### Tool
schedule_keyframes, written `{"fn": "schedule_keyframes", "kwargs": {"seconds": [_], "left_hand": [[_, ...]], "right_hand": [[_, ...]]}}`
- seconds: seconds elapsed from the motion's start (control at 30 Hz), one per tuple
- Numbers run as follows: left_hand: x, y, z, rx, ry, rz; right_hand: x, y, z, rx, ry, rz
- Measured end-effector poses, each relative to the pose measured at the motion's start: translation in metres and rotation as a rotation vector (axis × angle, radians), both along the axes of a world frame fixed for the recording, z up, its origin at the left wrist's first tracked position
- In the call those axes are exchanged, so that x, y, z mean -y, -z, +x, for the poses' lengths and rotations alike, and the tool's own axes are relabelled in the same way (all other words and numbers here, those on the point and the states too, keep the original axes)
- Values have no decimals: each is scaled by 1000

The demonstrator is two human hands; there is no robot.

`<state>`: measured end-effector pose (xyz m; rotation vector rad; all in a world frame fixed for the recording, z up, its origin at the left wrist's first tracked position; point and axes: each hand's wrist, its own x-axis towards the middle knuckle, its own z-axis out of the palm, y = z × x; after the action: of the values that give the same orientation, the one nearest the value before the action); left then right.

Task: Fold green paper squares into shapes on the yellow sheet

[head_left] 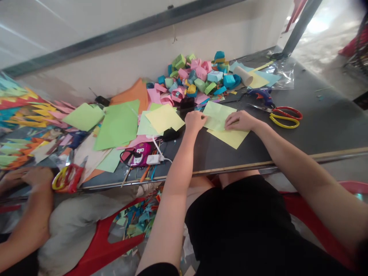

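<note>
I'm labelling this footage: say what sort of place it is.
Probably a papercraft workspace: folded paper pieces are heaped on the table, near a glue gun and red-and-yellow scissors.

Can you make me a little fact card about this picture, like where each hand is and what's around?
Left hand: at the left edge of a pale green sheet
Right hand: on that sheet's right side
Partly under it: a yellow sheet
Right of hands: scissors with red and yellow handles
Behind hands: a pile of colourful folded paper pieces
Far left: another person's hands
</note>
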<state>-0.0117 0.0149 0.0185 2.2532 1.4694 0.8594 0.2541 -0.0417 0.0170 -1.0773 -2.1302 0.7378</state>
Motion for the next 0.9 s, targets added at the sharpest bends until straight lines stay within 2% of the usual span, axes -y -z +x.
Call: {"fn": "schedule_keyframes", "kwargs": {"seconds": [0.2, 0.43, 0.57, 0.67, 0.9], "left_hand": [[4, -6, -6, -45, 98, -40], [1, -7, -7, 85, 255, -151], [1, -4, -6, 90, 265, -164], [0, -1, -3, 51, 266, -104], [3, 4, 3, 6, 265, -33]], "right_hand": [[0, 3, -3, 50, 125, 9], [-2, 10, -10, 86, 347, 55], [-3, 13, -17, 92, 424, 64], [-4, 14, -22, 99, 479, 61], [-6, 8, -36, 177, 441, 27]]}}
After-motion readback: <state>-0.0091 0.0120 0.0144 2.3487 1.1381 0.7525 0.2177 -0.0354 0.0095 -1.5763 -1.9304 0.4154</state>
